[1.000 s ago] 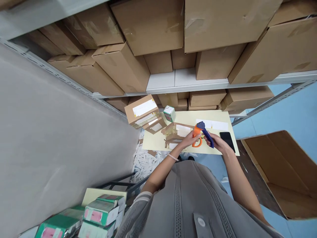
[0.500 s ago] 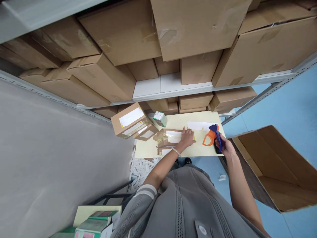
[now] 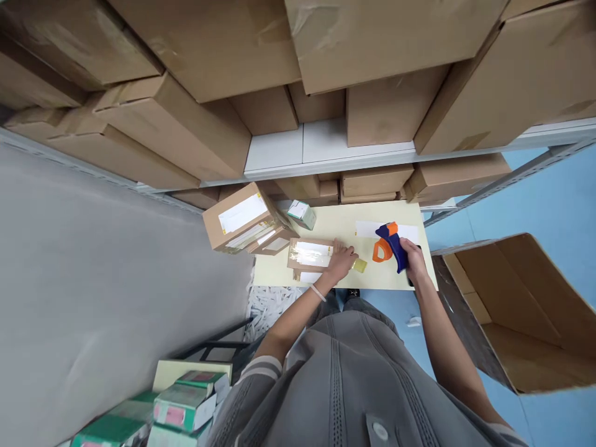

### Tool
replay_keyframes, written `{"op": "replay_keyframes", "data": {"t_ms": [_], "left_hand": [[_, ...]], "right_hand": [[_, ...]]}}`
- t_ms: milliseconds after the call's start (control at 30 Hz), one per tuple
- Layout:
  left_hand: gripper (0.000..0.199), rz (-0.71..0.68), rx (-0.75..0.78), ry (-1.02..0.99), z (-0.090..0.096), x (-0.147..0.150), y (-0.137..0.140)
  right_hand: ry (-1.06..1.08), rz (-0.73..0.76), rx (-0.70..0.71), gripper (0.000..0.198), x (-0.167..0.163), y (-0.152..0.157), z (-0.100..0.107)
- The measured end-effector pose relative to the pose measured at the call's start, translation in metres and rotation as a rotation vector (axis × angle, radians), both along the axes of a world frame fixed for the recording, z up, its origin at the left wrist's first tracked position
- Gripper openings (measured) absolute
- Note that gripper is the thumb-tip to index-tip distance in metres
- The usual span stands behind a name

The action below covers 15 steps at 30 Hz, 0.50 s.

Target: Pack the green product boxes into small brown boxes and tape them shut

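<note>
Right hand has its fingers closed round the blue-and-orange tape dispenser, near the counter's right edge. Left hand is at the right end of the labelled carton, near the front edge; can't tell if its fingers pinch anything. Best: brace carton, press yellowish strip (likely tape) flat, no creases.

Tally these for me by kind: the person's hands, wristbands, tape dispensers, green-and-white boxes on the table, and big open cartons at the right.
Left hand and right hand: 2
Wristband: 1
Tape dispenser: 1
Green-and-white box on the table: 1
Open carton: 1
Total: 6
</note>
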<state>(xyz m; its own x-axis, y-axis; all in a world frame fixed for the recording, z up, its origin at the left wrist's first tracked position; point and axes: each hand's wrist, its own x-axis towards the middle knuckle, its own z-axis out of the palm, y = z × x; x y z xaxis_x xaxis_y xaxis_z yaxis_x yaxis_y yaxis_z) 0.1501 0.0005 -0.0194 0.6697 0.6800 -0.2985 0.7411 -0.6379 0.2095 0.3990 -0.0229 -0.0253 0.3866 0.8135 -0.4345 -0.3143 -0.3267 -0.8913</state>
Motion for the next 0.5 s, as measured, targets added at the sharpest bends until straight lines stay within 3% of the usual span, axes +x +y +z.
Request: {"op": "replay_keyframes", "data": {"t_ms": [133, 300, 500], "left_hand": [[0.044, 0.016, -0.010, -0.151, 0.010, -0.037, -0.010], [0.049, 0.069, -0.009, -0.263, 0.007, -0.053, -0.019], [0.050, 0.111, 0.037, -0.295, -0.005, -0.058, -0.021]], "right_hand": [[-0.010, 0.215, -0.010, 0.041, -0.029, 0.015, 0.000], [-0.022, 0.501, -0.024, 0.040, -0.062, 0.031, 0.001], [0.009, 0.623, -0.119, 0.032, -0.079, 0.035, -0.005]]}}
